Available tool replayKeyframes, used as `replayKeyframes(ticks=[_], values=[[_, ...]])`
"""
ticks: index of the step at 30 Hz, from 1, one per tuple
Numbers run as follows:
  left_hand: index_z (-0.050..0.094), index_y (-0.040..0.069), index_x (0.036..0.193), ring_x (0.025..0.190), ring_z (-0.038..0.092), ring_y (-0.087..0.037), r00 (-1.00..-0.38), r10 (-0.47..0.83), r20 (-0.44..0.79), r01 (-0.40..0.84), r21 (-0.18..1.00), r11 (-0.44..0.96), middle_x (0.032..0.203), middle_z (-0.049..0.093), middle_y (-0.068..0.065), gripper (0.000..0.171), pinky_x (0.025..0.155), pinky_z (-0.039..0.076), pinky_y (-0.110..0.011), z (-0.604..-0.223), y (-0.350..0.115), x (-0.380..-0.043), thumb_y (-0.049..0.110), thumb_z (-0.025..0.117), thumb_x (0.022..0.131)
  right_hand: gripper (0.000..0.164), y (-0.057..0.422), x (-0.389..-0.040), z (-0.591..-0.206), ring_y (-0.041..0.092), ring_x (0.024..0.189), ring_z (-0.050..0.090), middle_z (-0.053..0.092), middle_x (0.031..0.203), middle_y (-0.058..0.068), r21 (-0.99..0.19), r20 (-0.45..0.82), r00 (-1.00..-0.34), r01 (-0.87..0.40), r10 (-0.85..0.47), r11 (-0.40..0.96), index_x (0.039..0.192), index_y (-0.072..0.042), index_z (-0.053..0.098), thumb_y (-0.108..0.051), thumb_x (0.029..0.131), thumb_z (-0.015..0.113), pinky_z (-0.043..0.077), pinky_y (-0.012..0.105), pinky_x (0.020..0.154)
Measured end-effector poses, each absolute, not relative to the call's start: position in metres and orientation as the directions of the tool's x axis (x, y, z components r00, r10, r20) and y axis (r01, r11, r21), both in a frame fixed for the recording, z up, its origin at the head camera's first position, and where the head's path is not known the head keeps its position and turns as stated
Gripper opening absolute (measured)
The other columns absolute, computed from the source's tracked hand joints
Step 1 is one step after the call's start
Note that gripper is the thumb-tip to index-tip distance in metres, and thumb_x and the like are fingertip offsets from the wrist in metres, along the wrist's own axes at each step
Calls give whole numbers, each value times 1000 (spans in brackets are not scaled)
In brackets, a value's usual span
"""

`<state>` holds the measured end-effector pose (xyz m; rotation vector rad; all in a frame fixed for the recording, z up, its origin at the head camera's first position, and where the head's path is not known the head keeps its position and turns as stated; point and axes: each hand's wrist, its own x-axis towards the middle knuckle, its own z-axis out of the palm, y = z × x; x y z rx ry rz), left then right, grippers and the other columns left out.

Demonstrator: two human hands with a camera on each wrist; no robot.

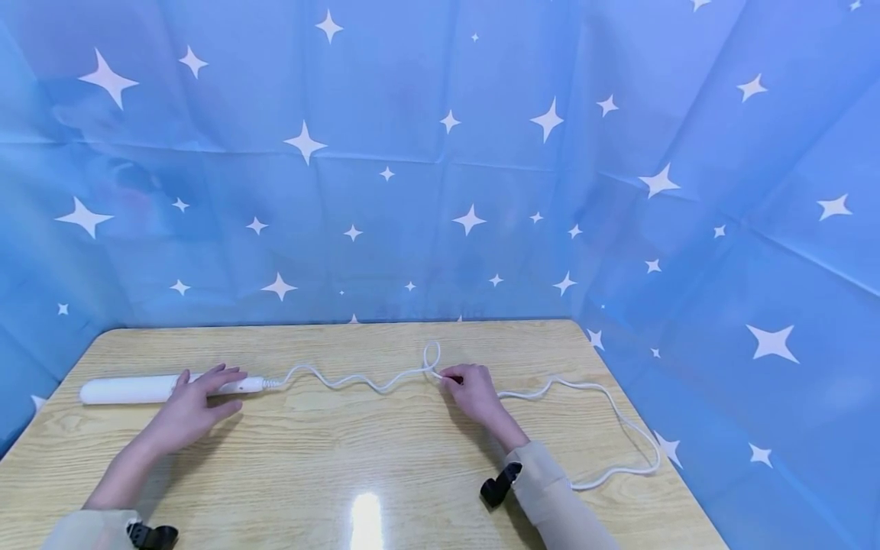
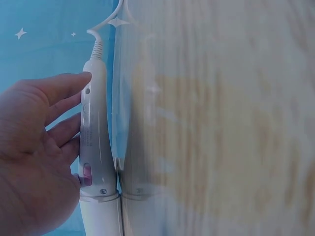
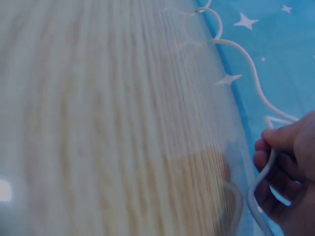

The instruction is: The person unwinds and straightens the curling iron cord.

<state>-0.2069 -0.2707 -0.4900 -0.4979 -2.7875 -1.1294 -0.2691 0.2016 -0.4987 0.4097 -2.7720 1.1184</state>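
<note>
A white hair iron lies lengthwise on the left part of the table, its long rounded barrel to the left. My left hand is over its handle, thumb on the near side and fingers on the far side, loosely extended. A pink switch shows beside the hand. From the handle's right end a wavy white cord runs to a small upright loop. Just right of that loop, my right hand pinches the cord between thumb and fingers. The cord's far end is hidden behind the right sleeve.
Beyond the right hand the cord curves in a wide bend near the right edge of the wooden table. A blue curtain with white stars hangs behind and along the sides. Black straps sit at both wrists.
</note>
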Motion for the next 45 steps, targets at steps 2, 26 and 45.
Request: replayKeyframes(ticks=[2, 26, 45], values=[[56, -10, 137, 137, 33, -60, -943, 264, 201, 330, 662, 673, 141, 52, -36, 50, 118, -8, -76, -489, -270, -207, 8, 74, 93, 13, 201, -269, -498, 9, 65, 54, 76, 90, 5, -669, 202, -960, -279, -193, 689, 104, -3, 80, -5, 97, 69, 45, 19, 52], [57, -11, 135, 134, 35, -62, -947, 248, 206, 322, 638, 699, 138, 52, -37, 52, 117, -9, -77, -492, -283, -206, 7, 76, 91, 10, 199, -299, -500, 25, 86, 71, 77, 94, 9, -580, 251, -962, -236, -105, 780, 101, -4, 81, -6, 95, 72, 62, 40, 74], [59, -12, 131, 129, 38, -64, -941, 213, 263, 333, 611, 718, 134, 54, -40, 48, 115, -4, -80, -493, -302, -218, 1, 75, 88, 12, 203, -302, -496, 28, 87, 70, 76, 95, 12, -578, 238, -969, -193, -63, 793, 103, -1, 80, -3, 97, 69, 63, 41, 73]])
